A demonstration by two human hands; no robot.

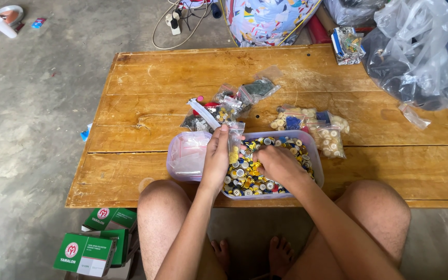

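Observation:
A clear plastic tub (315,158) full of mixed coloured buttons (245,179) sits at the near edge of a low wooden table (182,78). My left hand (215,158) holds a small clear zip bag (234,140) upright over the tub, with some yellow buttons in it. My right hand (278,165) reaches into the tub, fingers curled down among the buttons beside the bag. Whether it holds a button is hidden.
The tub's lid (186,154) lies left of it. Filled small bags lie behind: dark ones (224,106) and cream-button ones (312,127). A large plastic bag (416,57) fills the far right corner. Green boxes (92,246) stand on the floor by my left knee.

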